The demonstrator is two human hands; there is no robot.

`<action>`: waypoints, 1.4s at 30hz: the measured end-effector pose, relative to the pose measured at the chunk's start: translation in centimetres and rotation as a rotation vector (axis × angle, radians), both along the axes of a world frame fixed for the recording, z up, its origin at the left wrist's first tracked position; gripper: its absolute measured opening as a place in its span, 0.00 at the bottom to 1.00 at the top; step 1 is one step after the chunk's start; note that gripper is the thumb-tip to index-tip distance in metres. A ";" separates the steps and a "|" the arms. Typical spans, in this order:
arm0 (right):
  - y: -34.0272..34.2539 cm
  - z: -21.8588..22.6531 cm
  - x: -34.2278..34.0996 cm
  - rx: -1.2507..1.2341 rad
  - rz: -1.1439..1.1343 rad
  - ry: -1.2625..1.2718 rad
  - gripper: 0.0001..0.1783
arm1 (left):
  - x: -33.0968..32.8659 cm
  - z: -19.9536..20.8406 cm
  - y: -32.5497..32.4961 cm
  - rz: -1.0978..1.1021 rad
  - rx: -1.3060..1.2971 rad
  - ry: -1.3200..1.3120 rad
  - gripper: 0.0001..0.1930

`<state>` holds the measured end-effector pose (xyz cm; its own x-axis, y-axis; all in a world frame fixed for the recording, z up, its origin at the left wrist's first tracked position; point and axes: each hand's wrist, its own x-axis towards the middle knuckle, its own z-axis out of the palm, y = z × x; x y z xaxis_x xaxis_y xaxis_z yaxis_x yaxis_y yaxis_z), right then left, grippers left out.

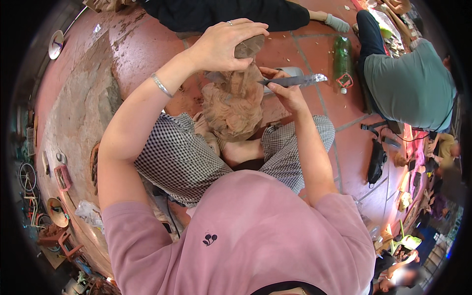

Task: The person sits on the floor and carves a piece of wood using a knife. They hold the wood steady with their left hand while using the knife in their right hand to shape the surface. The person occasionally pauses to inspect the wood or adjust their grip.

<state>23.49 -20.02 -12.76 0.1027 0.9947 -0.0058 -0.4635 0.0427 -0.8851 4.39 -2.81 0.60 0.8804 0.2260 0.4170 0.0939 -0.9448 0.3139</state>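
A brown wood carving (232, 110) with a rough, wavy carved surface stands between my crossed legs. My left hand (223, 45) reaches over its far end, fingers and thumb curled round the rounded top knob (250, 46). At the carving's right side my right hand (289, 93) grips a long, flat, knife-like blade (297, 80) between thumb and fingers. One end of the blade points left at the carving's neck, and its shiny end sticks out to the right. Whether the blade touches the wood I cannot tell.
A green plastic bottle (342, 61) lies on the red tiles at the right, near a seated person in a grey-green shirt (410, 86). Another person's dark-clothed leg (231, 14) stretches across the far side. A black pouch (376, 162) lies at right; a large stone-like slab (81, 108) at left.
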 end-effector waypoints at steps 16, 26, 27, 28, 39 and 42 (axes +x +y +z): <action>3.0 -1.1 2.5 0.114 0.195 -0.160 0.14 | -0.1 0.5 0.3 -0.059 0.016 -0.064 0.31; 2.6 -1.4 2.1 0.079 0.169 -0.128 0.12 | 0.3 0.2 0.3 -0.072 0.027 -0.090 0.30; 2.7 -1.6 2.5 0.124 0.170 -0.165 0.10 | 0.6 0.3 0.0 -0.076 0.015 -0.094 0.29; 3.2 -1.6 3.1 0.080 0.179 -0.166 0.10 | 0.9 0.6 -0.2 -0.080 0.003 -0.097 0.27; 3.4 0.0 2.3 0.004 0.139 -0.274 0.11 | 0.4 2.8 -1.2 -0.085 -0.036 0.029 0.32; 3.9 -0.7 2.5 0.014 0.140 -0.168 0.13 | 0.7 2.5 -1.2 -0.073 -0.007 0.017 0.32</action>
<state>25.94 -16.12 -13.50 -0.0377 0.9992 0.0139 -0.3116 0.0015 -0.9502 5.11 -3.96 3.11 0.9014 0.1637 0.4009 0.0301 -0.9472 0.3191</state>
